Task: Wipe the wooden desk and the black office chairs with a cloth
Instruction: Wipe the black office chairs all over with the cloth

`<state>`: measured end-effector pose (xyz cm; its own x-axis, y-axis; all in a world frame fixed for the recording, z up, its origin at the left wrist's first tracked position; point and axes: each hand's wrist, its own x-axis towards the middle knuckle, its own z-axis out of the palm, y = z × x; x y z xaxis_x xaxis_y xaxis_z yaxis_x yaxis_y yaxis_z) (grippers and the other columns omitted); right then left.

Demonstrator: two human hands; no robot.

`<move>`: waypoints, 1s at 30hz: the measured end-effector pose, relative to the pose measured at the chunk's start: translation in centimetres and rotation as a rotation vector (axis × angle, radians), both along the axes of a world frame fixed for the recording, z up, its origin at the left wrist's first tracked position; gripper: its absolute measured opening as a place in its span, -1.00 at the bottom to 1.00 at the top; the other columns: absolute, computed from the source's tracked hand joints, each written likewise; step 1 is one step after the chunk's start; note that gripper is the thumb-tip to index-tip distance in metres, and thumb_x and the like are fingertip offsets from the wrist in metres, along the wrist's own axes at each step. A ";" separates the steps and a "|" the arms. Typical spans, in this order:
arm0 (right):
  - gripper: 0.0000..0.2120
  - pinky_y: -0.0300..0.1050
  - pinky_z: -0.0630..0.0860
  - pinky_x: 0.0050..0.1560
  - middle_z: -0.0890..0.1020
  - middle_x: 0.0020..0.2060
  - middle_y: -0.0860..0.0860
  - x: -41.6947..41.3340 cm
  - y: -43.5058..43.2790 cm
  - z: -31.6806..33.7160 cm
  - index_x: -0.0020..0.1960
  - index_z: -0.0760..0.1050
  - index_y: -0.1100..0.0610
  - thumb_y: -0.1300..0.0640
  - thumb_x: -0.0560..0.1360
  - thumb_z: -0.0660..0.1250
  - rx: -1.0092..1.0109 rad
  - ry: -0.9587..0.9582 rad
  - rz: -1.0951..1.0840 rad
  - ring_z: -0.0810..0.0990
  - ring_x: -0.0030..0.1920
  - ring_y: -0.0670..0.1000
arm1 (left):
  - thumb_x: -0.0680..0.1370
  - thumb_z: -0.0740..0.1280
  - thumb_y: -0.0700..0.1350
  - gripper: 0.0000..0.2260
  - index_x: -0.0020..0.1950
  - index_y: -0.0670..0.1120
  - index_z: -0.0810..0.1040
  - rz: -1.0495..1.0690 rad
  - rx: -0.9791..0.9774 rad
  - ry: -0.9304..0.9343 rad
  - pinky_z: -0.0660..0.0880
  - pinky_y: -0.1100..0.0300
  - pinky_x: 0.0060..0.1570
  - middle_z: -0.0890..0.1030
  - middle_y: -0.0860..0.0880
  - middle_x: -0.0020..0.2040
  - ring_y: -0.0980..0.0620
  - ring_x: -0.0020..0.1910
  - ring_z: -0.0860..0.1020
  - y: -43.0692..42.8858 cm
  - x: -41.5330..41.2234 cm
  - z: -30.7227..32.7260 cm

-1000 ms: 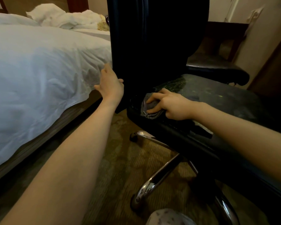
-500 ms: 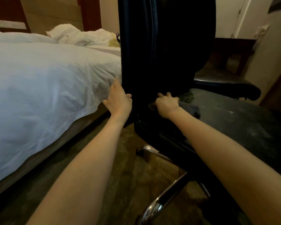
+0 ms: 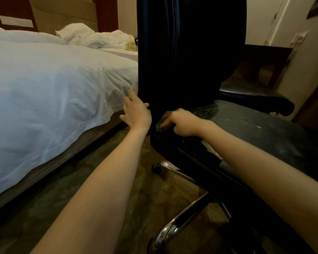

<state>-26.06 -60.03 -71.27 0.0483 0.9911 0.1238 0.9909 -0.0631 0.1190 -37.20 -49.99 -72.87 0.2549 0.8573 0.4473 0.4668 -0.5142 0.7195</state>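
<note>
The white bed (image 3: 44, 99) fills nine o'clock. The black office chair (image 3: 187, 57) rises from twelve to four, backrest upright, dusty seat toward three. Both bare arms reach in from six. The left hand (image 3: 136, 113) rests against the backrest's left edge, fingers straight and thumb touching it. The right hand (image 3: 184, 123), at its three o'clock, curls over the grey cloth (image 3: 162, 121) and presses it into the seat's rear corner.

The right hand (image 3: 184, 122), which had lain flat with spread fingers on the cloth (image 3: 162, 122), curled over it and bunched it at the left rear corner of the seat (image 3: 255, 129), against the backrest (image 3: 182, 52). The left hand (image 3: 137, 113) splayed wider.
</note>
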 end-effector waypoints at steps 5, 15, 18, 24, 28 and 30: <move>-0.48 -0.47 0.02 0.29 0.45 0.34 0.01 -0.1 -8.1 1.9 0.13 0.62 0.09 0.51 0.36 0.16 -0.107 0.135 0.176 0.32 0.37 -0.04 | 0.57 0.28 -0.13 -0.62 0.33 -0.19 0.27 0.065 -0.023 -0.058 0.35 -0.14 0.06 0.36 -0.18 0.29 -0.20 0.25 0.40 0.0 0.2 0.1; -0.49 0.02 0.32 0.28 0.35 0.40 -0.06 -0.7 -6.7 0.4 0.25 0.54 0.00 0.40 0.44 0.15 0.011 0.040 0.041 0.33 0.25 0.12 | 0.59 0.20 -0.26 -0.93 -0.03 -0.10 0.37 -0.607 0.020 -0.022 0.29 0.30 -0.37 0.35 0.01 -0.38 0.10 -0.40 0.33 -3.9 1.5 -2.3; -0.50 0.10 0.33 0.26 0.35 0.38 -0.08 -0.2 -8.3 0.0 0.23 0.55 -0.02 0.39 0.43 0.18 -0.034 0.058 0.077 0.28 0.27 0.11 | 0.62 0.19 -0.15 -0.95 0.05 -0.10 0.37 -0.668 -0.113 0.127 0.31 0.26 -0.28 0.39 0.00 -0.30 0.07 -0.29 0.37 -3.0 1.3 -2.4; -0.55 0.10 0.30 0.27 0.35 0.38 -0.06 0.0 -10.5 0.1 0.21 0.57 0.02 0.38 0.44 0.20 -0.062 0.072 0.109 0.25 0.32 0.12 | 0.64 0.13 -0.17 -0.93 0.02 -0.10 0.39 -0.690 -0.059 0.223 0.27 0.20 -0.23 0.38 0.01 -0.25 0.08 -0.31 0.33 -2.5 1.3 -3.5; -0.54 -0.04 0.26 0.29 0.38 0.36 -0.05 -0.3 -9.9 0.9 0.19 0.58 0.01 0.39 0.44 0.17 -0.063 0.107 0.079 0.30 0.28 0.10 | 0.59 0.22 -0.21 -0.99 0.00 -0.13 0.39 -0.661 0.067 0.304 0.23 0.28 -0.33 0.33 0.01 -0.28 0.10 -0.34 0.29 -2.7 1.7 -3.7; -0.53 -0.17 0.21 0.28 0.41 0.33 -0.04 -0.4 -9.0 1.3 0.20 0.57 0.00 0.38 0.44 0.16 -0.056 0.108 0.063 0.35 0.25 0.08 | 0.58 0.20 -0.26 -0.94 -0.02 -0.12 0.39 -0.638 0.012 0.328 0.22 0.28 -0.36 0.34 0.01 -0.30 0.10 -0.36 0.28 -2.9 2.0 -3.2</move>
<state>-26.48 -68.98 -69.94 -0.0043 0.9978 0.0661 0.9999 0.0034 0.0130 -35.21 -52.87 -76.08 0.8276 0.4920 0.2701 0.2636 -0.7657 0.5867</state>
